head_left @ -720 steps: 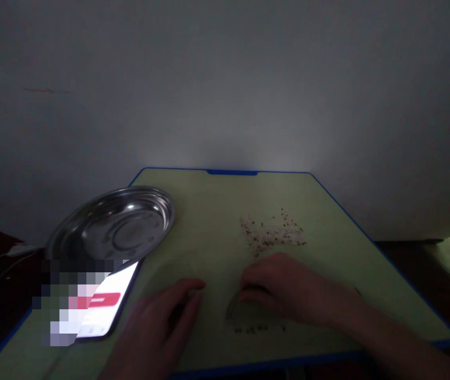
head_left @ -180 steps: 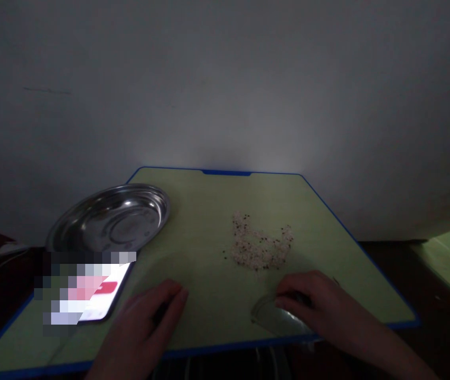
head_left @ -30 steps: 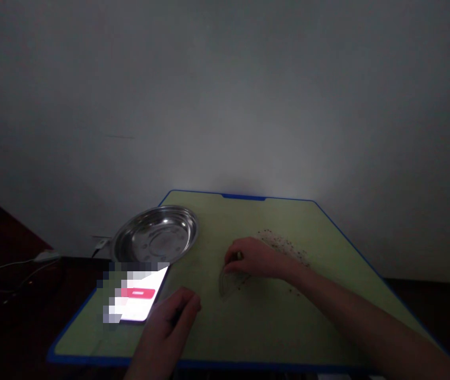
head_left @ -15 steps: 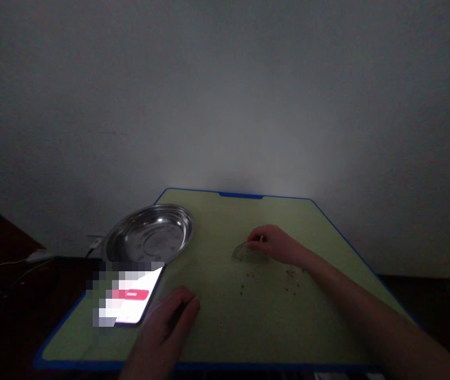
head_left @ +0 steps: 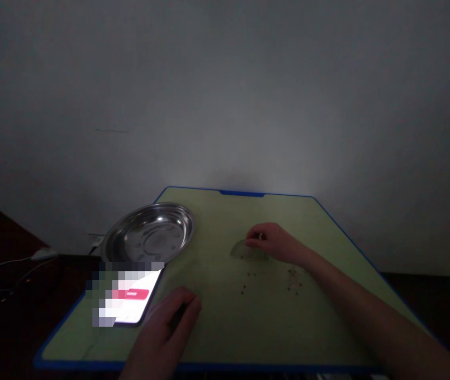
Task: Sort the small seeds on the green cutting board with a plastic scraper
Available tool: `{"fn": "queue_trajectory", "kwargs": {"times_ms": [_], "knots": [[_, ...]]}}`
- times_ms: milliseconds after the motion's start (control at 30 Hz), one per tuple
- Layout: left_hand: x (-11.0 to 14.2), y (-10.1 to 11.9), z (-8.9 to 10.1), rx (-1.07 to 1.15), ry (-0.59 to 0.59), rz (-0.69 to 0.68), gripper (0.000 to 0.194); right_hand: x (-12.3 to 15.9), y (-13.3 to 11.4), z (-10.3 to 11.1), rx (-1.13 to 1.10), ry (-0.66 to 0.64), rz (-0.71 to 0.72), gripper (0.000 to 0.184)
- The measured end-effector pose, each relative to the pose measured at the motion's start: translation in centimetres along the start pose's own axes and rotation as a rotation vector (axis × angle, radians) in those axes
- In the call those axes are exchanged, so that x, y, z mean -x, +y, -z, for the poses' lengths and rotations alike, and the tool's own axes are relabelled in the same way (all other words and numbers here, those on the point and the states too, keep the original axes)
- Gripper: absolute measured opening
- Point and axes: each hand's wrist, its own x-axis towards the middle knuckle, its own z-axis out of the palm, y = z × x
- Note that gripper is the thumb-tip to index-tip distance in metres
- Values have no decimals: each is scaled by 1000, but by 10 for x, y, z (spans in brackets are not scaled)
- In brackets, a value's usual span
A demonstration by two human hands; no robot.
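Note:
My right hand is over the middle of the table, thumb and fingers pinched together. The fingertips meet at a clear half-round piece, possibly a protractor, partly hidden behind the hand. What the pinch holds is too small and dim to make out. Small dark bits like beads lie on the table nearer to me, and a second cluster of bits is below my right wrist. Near the front edge my left hand rests beside the phone, its fingers curled toward the thumb with nothing visible in them.
A shiny metal basin stands at the left rear of the pale green table, which has a blue rim. In front of the basin lies a lit phone, partly blurred out. White cables run at far left; a grey wall rises behind.
The view has shifted very slightly. My right hand keeps its pinch at the clear half-round piece, and my left hand stays where it was.

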Motion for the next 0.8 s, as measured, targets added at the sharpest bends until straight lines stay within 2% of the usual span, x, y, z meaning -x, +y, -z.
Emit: {"fn": "queue_trajectory", "kwargs": {"times_ms": [133,567,800], "knots": [[-1,-3,0,-16,21,-13,25,-2,5,0,3,10,-34,12],[-1,-4,2,-36,-58,-26,26,-6,7,-1,28,34,-21,13],[1,0,0,8,14,-12,27,-8,10,-2,31,36,-6,12]]}}
